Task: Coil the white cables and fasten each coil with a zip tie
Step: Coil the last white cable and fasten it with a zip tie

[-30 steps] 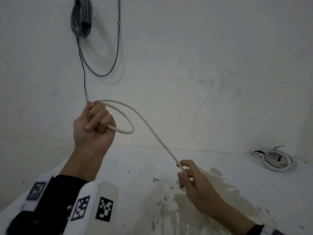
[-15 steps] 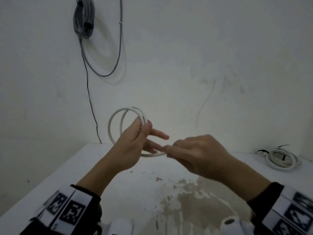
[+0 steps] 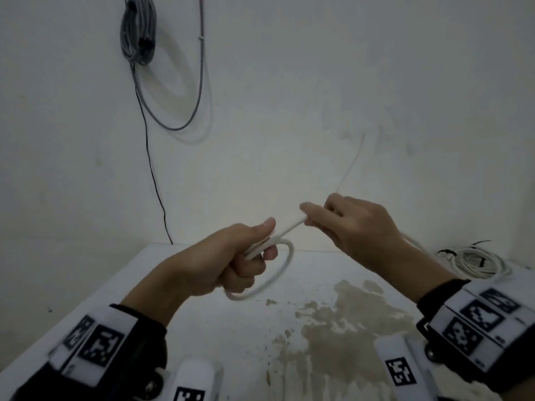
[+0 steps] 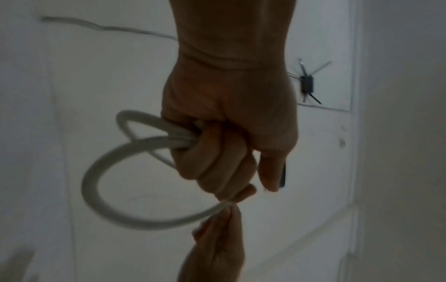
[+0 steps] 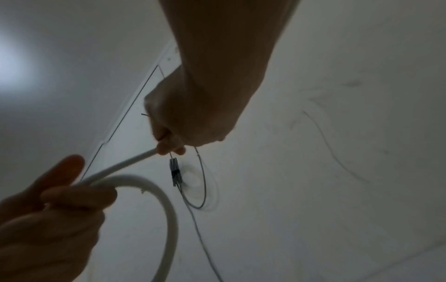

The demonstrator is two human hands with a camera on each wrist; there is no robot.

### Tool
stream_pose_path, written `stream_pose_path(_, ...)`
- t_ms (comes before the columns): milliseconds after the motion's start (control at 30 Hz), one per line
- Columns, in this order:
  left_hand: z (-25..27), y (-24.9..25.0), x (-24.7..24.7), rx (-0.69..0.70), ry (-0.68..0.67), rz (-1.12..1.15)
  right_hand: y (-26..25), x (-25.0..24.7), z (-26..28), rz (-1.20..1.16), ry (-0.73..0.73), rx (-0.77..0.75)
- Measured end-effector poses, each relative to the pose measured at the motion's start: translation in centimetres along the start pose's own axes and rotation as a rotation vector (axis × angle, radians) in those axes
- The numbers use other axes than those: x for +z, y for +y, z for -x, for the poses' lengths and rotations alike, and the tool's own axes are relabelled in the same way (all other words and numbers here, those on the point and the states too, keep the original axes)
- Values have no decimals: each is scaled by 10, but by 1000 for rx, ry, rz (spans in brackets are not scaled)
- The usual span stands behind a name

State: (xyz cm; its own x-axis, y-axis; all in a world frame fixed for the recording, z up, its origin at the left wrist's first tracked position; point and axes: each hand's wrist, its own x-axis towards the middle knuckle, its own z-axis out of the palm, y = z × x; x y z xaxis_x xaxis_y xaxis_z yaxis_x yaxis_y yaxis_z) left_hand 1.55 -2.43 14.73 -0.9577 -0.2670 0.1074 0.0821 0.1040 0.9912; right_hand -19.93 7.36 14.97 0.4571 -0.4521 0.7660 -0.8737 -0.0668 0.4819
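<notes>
My left hand [image 3: 249, 256] [image 4: 224, 145] grips a small coil of white cable [image 3: 278, 273] [image 4: 101, 181] in its fist, held above the white table [image 3: 202, 328], thumb on top. A straight run of the same cable [image 3: 289, 228] [image 5: 125, 162] leads up and right to my right hand [image 3: 327, 218] [image 5: 169, 148], which pinches it between thumb and fingers. Behind the right wrist more white cable [image 3: 411, 241] trails off, mostly hidden. A second white coil [image 3: 474, 263] lies at the table's back right, with black ties on it.
A grey cable bundle [image 3: 138, 30] hangs high on the white wall, with a grey loop [image 3: 199, 91] and a thin black wire [image 3: 150, 169] running down from it. A brown stain [image 3: 347, 337] covers the table's near middle. A thin crack marks the wall.
My hands have drawn apart: the right has moved up and right along the cable, the left has closed into a fist round the coil, which has tipped from upright to hanging below it.
</notes>
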Motion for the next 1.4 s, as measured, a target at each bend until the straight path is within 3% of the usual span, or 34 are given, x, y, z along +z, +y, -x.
stream_pose_path(67, -4, -3, 1, 5, -272, 439, -13, 8, -2, -268, -49, 234)
stream_pose_path(133, -7, -7, 1, 93, -430, 750, -29, 7, -4, -842, -212, 500)
stream_pose_path(233, -11, -17, -2, 202, -375, 817, -45, -2, -5, -1580, -438, 916)
stream_pose_path(300, -13, -27, -6, 202, -275, 788, -46, -6, -1, -1906, -493, 1033)
stream_pose_path(367, -16, -33, -12, 161, -206, 777, -47, -7, 0, -1916, -453, 1095)
stream_pose_path(433, -15, -38, -15, 151, -94, 695, -51, -4, 0, -1783, -377, 1143)
stream_pose_path(533, -16, -39, -15, 137, -116, 735, -54, 1, -1, -1679, -254, 1185)
stream_pose_path(733, -17, -35, -9, 145, -108, 774, -52, 4, -4, -1612, -158, 1190)
stream_pose_path(833, -20, -30, 0, 131, 22, 724, -53, 7, -7, -1543, -96, 1247)
stream_pose_path(933, -21, -25, 11, 134, 212, 685, -53, 8, -9, -1613, -44, 1310)
stream_pose_path(1033, -20, -20, 20, 182, 314, 685, -52, 6, -9, -1760, 28, 1348)
stream_pose_path(1233, -22, -18, 24, 262, 399, 727, -57, 7, -9, -1694, -62, 1306)
stream_pose_path(1400, -23, -16, 22, 293, 452, 746, -64, 10, 0, -1863, -24, 1296)
